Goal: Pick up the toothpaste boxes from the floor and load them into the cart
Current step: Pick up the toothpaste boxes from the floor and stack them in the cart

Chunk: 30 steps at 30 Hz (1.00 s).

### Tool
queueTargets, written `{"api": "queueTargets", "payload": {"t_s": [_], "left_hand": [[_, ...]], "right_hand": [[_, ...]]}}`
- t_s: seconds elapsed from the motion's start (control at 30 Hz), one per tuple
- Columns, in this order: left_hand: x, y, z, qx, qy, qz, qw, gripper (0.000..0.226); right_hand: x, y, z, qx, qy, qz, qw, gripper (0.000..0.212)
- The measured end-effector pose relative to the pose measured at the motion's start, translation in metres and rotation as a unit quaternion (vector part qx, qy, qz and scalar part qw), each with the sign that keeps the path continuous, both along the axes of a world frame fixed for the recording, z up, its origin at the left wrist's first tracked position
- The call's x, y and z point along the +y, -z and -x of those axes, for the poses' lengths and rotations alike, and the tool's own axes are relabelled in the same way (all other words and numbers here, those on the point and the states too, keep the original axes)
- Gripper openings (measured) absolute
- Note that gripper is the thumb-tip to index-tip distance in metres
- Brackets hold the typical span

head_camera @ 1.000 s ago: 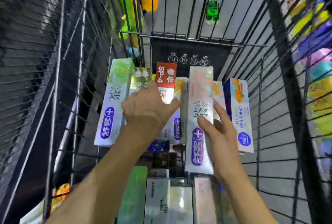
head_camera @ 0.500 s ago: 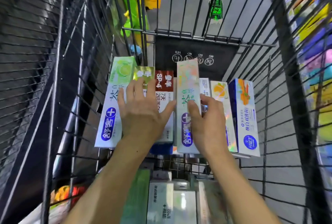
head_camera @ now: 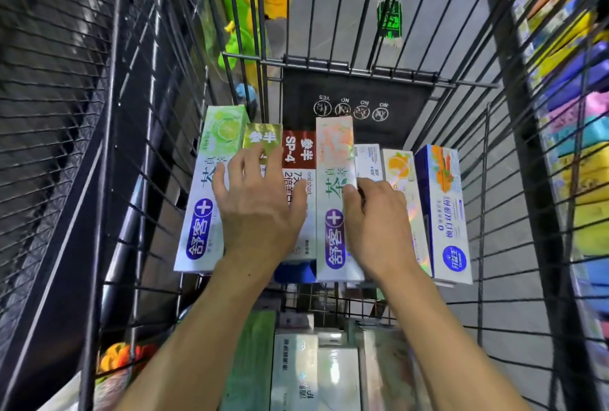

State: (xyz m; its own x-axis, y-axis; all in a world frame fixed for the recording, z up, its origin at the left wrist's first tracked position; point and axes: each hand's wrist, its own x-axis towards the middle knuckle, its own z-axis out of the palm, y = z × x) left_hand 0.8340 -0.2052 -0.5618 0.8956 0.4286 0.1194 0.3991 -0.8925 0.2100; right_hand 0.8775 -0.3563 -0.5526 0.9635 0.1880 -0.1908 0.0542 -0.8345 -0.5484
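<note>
I judge loading well along: a row of toothpaste boxes (head_camera: 298, 199) lies in the cart (head_camera: 359, 71). My left hand (head_camera: 260, 209) rests flat, fingers released; right hand (head_camera: 379, 222) fingers grasp the peach box (head_camera: 334, 153).

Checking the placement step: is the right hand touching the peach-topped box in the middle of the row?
Touching. The head view shows the right hand with its fingertips curled onto the right edge of the peach-topped box, no gap visible.

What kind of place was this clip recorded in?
Most likely a shop aisle: a wire shopping cart holding toothpaste boxes, colourful packaged goods stacked along the right, and plastic toys beyond the cart.
</note>
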Motion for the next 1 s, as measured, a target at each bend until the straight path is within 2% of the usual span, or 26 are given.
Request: {"api": "queueTargets", "payload": {"t_s": [0.1, 0.23, 0.53, 0.87, 1.0], "left_hand": [[0.0, 0.001, -0.001, -0.006, -0.002, 0.002, 1.0, 0.055], [-0.001, 0.001, -0.001, -0.015, -0.01, 0.01, 1.0, 0.053], [0.003, 0.002, 0.002, -0.004, -0.003, 0.001, 1.0, 0.051], [0.001, 0.003, 0.003, -0.017, -0.004, -0.005, 1.0, 0.05], [0.002, -0.004, -0.002, 0.049, -0.005, 0.021, 0.999, 0.054]], "right_hand": [[-0.001, 0.005, -0.001, -0.001, -0.003, -0.043, 0.999, 0.028], [-0.003, 0.007, -0.004, 0.015, -0.01, -0.041, 0.999, 0.025], [-0.011, 0.011, -0.013, 0.055, 0.005, -0.087, 0.995, 0.028], [-0.003, 0.008, -0.008, 0.038, -0.022, -0.027, 0.999, 0.025], [-0.002, -0.003, -0.01, 0.065, -0.042, 0.015, 0.997, 0.03]]}}
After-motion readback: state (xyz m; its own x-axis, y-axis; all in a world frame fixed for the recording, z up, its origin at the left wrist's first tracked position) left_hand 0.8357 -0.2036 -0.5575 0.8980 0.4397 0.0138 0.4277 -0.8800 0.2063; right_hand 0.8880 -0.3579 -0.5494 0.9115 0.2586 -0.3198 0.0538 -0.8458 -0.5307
